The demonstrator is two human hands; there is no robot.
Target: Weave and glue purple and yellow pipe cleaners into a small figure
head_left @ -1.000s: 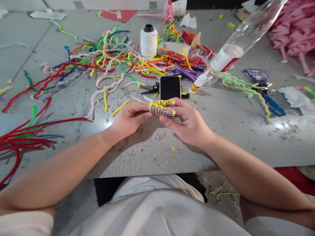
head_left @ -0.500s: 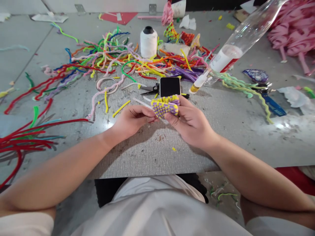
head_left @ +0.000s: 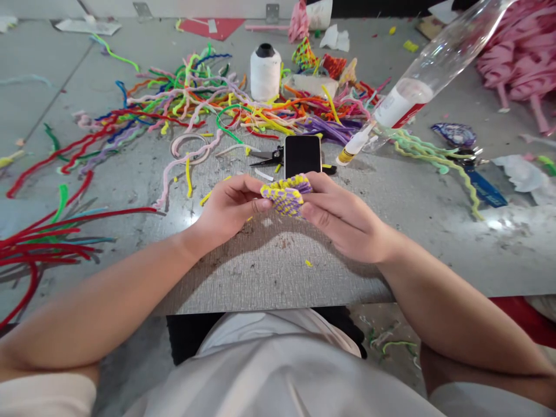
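Between my two hands is a small woven piece of yellow and purple pipe cleaners, folded or looped so that two layers show. My left hand pinches its left end between thumb and fingers. At its right end, my right hand grips it with the thumb in front and the fingers behind. Just beyond the piece lies a phone-like device with a dark screen. Black scissors lie partly under the device. A small glue bottle with a yellow label is to its right.
A heap of coloured pipe cleaners spreads across the table, with a white thread cone behind. A clear plastic bottle slants at the right. Red pipe cleaners lie at the left, a blue-strapped key bunch at the right.
The woven piece has shifted slightly left and tilted. My left hand has moved from its lower corner to grip its left end; my right hand still holds the right end.
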